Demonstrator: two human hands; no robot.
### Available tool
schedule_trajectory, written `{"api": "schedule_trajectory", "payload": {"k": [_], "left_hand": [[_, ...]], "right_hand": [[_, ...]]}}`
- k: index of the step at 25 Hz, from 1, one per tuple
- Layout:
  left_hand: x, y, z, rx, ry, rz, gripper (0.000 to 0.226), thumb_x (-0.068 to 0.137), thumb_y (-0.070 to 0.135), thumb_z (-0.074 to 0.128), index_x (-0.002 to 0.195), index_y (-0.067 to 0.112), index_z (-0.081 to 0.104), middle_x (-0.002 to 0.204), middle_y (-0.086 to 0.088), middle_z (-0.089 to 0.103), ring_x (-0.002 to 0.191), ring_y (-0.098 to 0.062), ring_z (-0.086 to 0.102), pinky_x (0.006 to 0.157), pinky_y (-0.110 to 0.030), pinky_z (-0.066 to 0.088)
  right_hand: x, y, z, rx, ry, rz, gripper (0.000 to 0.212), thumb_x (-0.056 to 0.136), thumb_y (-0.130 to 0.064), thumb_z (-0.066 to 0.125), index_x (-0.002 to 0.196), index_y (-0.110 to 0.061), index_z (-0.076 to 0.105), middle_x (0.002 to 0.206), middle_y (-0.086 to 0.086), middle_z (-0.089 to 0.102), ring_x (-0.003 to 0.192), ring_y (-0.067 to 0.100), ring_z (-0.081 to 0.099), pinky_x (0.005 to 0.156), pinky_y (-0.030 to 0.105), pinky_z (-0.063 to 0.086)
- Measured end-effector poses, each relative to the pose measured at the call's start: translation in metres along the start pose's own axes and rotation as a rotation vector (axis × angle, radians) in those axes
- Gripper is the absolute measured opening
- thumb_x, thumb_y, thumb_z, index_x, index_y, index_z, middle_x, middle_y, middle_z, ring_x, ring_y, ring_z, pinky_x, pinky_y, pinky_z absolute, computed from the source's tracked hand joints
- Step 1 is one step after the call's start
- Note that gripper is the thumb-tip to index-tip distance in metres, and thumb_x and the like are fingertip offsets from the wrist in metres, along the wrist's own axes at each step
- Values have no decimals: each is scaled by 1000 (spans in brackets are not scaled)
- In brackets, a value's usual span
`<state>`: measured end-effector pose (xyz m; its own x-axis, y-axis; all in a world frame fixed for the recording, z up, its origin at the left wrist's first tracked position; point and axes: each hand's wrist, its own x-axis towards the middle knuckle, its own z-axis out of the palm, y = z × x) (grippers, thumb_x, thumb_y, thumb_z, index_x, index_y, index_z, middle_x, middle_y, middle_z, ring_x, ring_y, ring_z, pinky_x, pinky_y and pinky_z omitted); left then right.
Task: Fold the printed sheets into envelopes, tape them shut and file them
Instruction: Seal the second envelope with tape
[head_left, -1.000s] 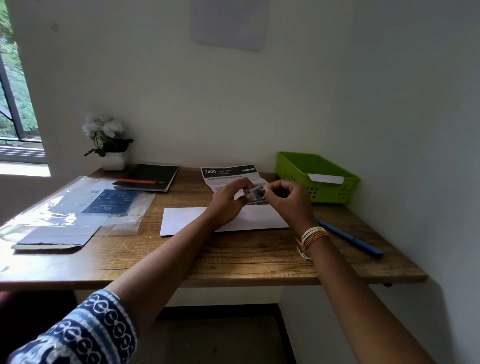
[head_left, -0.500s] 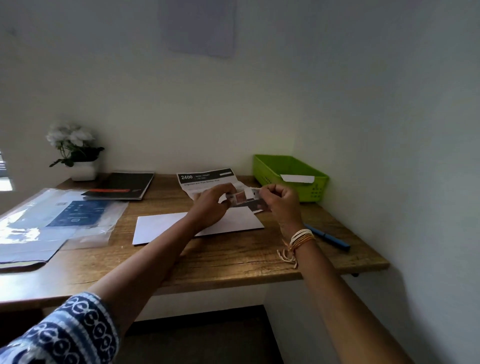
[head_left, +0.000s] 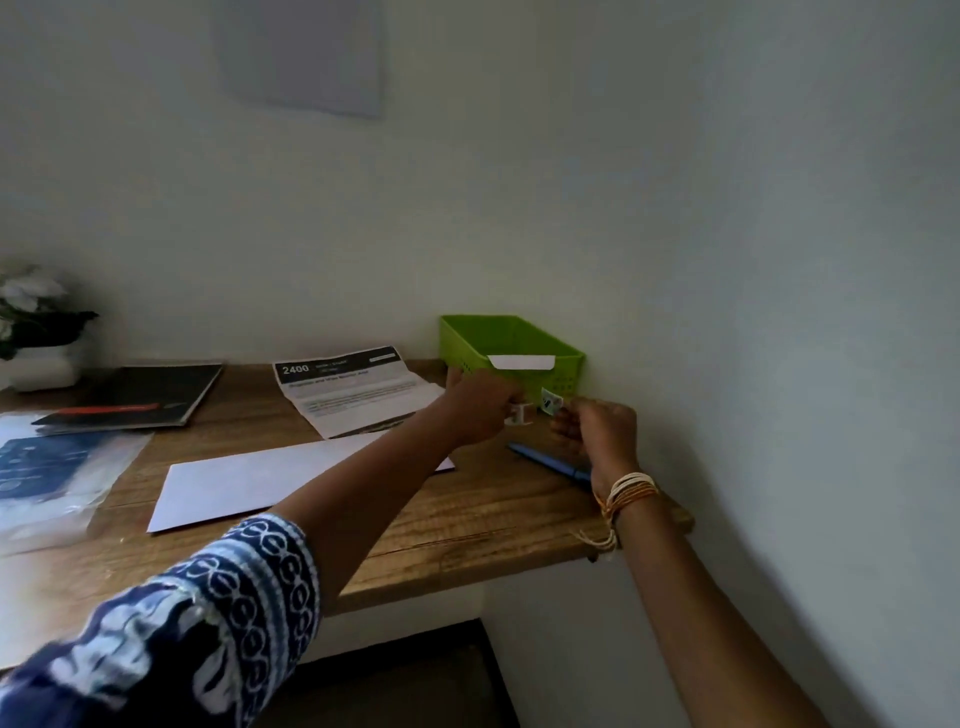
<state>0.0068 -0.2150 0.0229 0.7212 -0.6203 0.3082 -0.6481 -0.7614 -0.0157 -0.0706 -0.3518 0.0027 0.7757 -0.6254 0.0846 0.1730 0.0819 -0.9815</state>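
Note:
Both hands are raised over the desk's right end, just in front of the green basket (head_left: 511, 340). My left hand (head_left: 480, 408) holds a small clear tape dispenser (head_left: 521, 414). My right hand (head_left: 597, 428) pinches the tape's loose end with its small printed tab (head_left: 550, 401), a short way right of the dispenser. A white envelope (head_left: 260, 480) lies flat on the wooden desk (head_left: 467, 525). Behind it rests a printed sheet (head_left: 353, 389) with a dark header, folded in creases.
A blue pen (head_left: 545, 462) lies under my right hand. The basket carries a white label (head_left: 522, 362). A dark notebook (head_left: 145, 397), a clear plastic sleeve of papers (head_left: 47, 467) and a potted white flower (head_left: 36, 327) are at the left. Walls stand behind and to the right.
The camera has swung right and up. Both hands moved right toward the basket, and the right hand has drawn apart from the left, with the tape end in it.

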Motion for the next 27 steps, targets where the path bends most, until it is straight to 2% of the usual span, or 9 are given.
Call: {"api": "schedule_trajectory", "payload": {"k": [3,6,11,13,15,17,19,23,27], "left_hand": [[8,17,-1,199,-85,35,36,92,10,44,125,18,55,133,-5,53,131,-25,41,109,-60,18],[13,23,6,251,-96,37,32,95,12,43,124,11,55,131,-10,53,131,-28,41,109,-58,17],[7,8,13,-230,102,-66,30,96,22,45,120,21,63,130,-4,58,124,-25,48,104,-41,30],[-3,-4,11,-552,208,-136,26,95,23,50,108,14,70,111,-8,68,103,-23,60,89,-33,44],[-17,-14,3,-778,235,-190,29,92,30,57,89,6,74,80,-9,68,67,-8,61,62,-22,44],[-29,-24,-3,-786,237,-291,31,86,35,65,81,6,75,71,-9,69,55,-2,57,52,-17,40],[-39,-35,-3,-716,290,-379,28,81,34,71,79,7,76,75,-11,72,66,-13,63,59,-24,44],[-59,-55,-3,-790,317,-480,11,79,14,72,81,3,76,73,-10,70,67,-17,63,64,-27,49],[-66,-70,-3,-782,247,-480,10,79,11,72,87,7,76,79,-8,73,64,-11,61,61,-20,49]], "right_hand": [[1,-3,-6,24,-15,24,16,85,-2,59,72,-4,67,68,12,67,52,16,64,55,29,57],[3,-4,-12,-1,-29,17,13,85,-1,59,75,-2,67,69,12,66,57,19,64,55,28,57],[2,-2,-12,-34,-86,13,10,87,-2,60,79,-1,67,73,13,68,59,18,66,58,25,58],[0,-1,-1,-8,-133,35,10,87,-1,60,89,5,68,75,15,68,58,19,66,60,27,58],[-6,-2,16,41,-195,84,13,87,-2,61,95,6,67,72,14,69,57,19,66,59,27,58],[-13,0,38,55,-255,125,8,87,-3,61,91,-1,67,62,6,69,48,10,64,48,21,54],[-18,5,56,29,-309,130,9,88,-4,60,83,-7,67,71,8,70,46,5,64,46,17,53],[-27,12,81,-1,-340,158,11,89,-3,58,93,4,65,73,11,67,48,8,65,49,19,54],[-30,6,86,-128,-429,216,16,92,-15,58,90,-1,63,73,12,66,61,19,64,50,24,55]]}}
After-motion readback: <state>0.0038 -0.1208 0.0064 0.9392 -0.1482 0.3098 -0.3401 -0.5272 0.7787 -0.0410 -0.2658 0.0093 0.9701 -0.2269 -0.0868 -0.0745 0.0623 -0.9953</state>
